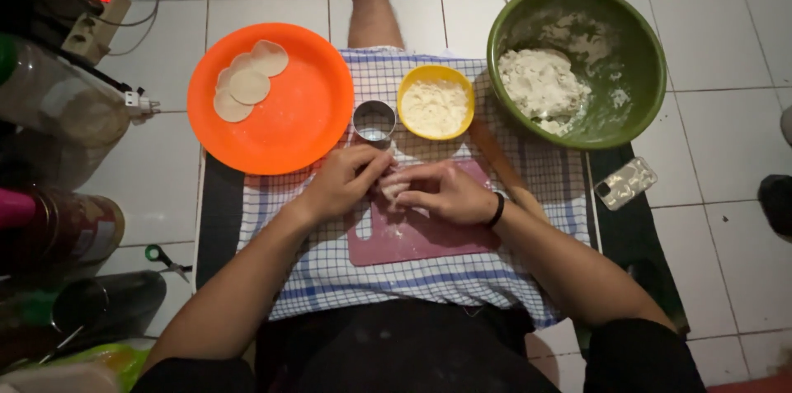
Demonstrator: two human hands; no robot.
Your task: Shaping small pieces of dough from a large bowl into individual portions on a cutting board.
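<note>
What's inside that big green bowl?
The green bowl holds a lump of pale dough, with floury smears on its inner wall. Whatever lies beneath the lump is covered and cannot be seen.

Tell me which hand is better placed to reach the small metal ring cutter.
Probably the left hand: the metal ring cutter stands just beyond its fingers, while the right hand lies farther off, pressing the dough piece.
</note>
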